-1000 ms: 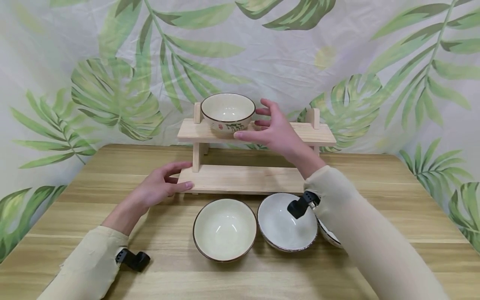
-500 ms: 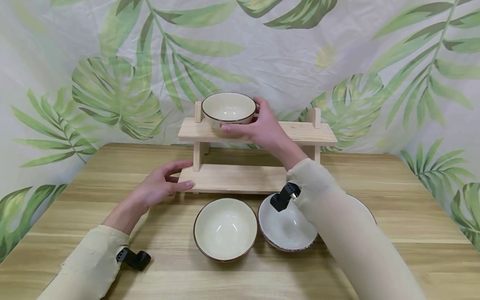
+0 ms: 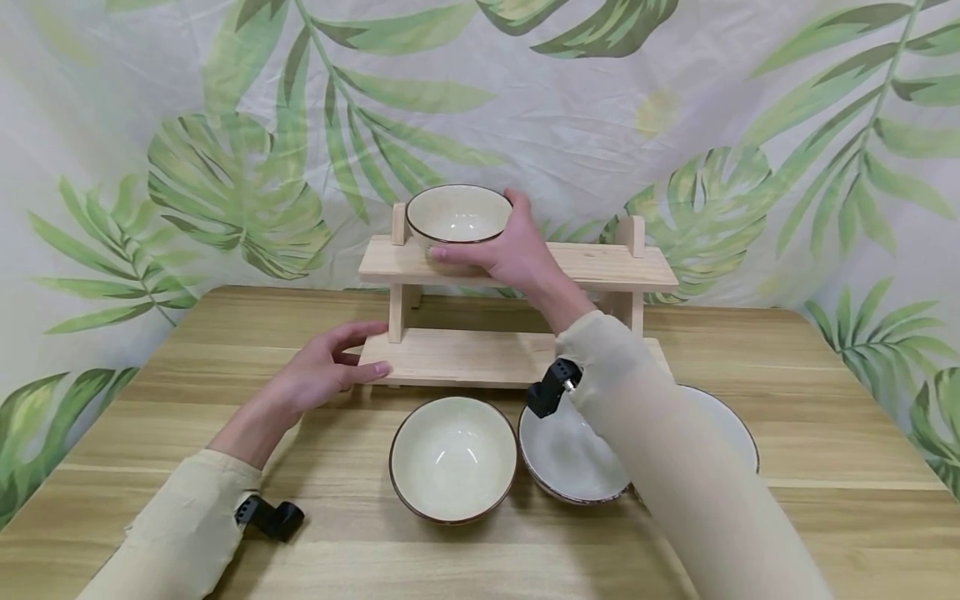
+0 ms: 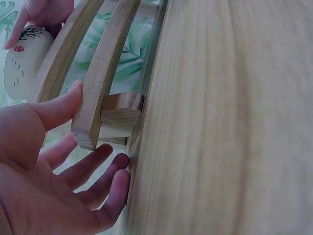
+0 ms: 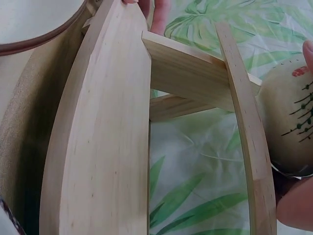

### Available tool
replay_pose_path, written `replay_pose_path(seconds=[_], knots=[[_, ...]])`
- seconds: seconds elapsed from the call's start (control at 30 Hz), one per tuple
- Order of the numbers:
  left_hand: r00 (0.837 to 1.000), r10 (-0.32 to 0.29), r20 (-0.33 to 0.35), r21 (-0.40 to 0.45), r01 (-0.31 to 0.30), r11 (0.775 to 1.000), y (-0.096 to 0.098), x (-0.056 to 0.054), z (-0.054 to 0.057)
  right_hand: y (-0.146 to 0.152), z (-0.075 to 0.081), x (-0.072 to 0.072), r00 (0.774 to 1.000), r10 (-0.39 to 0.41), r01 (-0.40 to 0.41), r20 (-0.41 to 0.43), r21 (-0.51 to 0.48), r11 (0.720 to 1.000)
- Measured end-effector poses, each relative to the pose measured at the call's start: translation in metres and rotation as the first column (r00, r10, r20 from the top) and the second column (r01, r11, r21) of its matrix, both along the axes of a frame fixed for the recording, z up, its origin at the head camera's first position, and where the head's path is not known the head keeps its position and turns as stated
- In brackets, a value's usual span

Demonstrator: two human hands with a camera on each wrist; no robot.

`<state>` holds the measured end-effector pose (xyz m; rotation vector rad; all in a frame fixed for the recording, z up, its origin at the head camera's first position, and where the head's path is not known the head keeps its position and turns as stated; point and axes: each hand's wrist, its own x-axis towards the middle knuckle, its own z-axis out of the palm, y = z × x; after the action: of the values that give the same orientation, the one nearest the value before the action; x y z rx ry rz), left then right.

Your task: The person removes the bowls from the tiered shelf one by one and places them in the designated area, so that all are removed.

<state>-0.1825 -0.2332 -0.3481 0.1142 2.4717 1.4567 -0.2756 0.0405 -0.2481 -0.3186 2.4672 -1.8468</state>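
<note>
On the left of the upper shelf of a two-tier wooden rack (image 3: 465, 357) is a cream bowl (image 3: 457, 218) with a dark rim. My right hand (image 3: 517, 254) grips this bowl from the right, thumb across its front and fingers mostly hidden behind. A painted plant and a red mark show on the bowl (image 5: 288, 120) in the right wrist view. Down at the lower shelf's left end, my left hand (image 3: 324, 367) holds the rack. In the left wrist view its thumb (image 4: 63, 105) presses the board while the other fingers curl around the end.
In front of the rack stand a cream bowl (image 3: 453, 460), a whitish bowl (image 3: 573, 458) beside it, and another pale bowl (image 3: 723, 425) partly behind the right sleeve. All sit on a wooden table (image 3: 337, 550). A leaf-patterned cloth (image 3: 420, 75) hangs behind.
My right hand has moved left onto the upper bowl, from fingers spread at its side to a grip around it. The bowl looks unmoved; the left hand stays on the rack.
</note>
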Motion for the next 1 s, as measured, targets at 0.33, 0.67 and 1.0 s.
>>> replay_pose_path(seconds=[0.33,0.67,1.0], knots=[[1.0,-0.005,0.011,-0.02,0.005,1.0,0.0,-0.001,0.0,-0.005,0.0,0.002,0.999,-0.049,0.05,-0.012,0.013,0.999],[1.0,-0.008,0.005,-0.025,0.008,1.0,0.0,-0.002,-0.001,-0.005,-0.002,0.004,0.997,-0.072,0.073,-0.022,0.044,0.996],[1.0,-0.012,0.008,-0.024,0.012,1.0,-0.001,-0.002,-0.001,0.005,-0.002,0.015,0.996,-0.084,0.085,-0.02,0.076,0.993]])
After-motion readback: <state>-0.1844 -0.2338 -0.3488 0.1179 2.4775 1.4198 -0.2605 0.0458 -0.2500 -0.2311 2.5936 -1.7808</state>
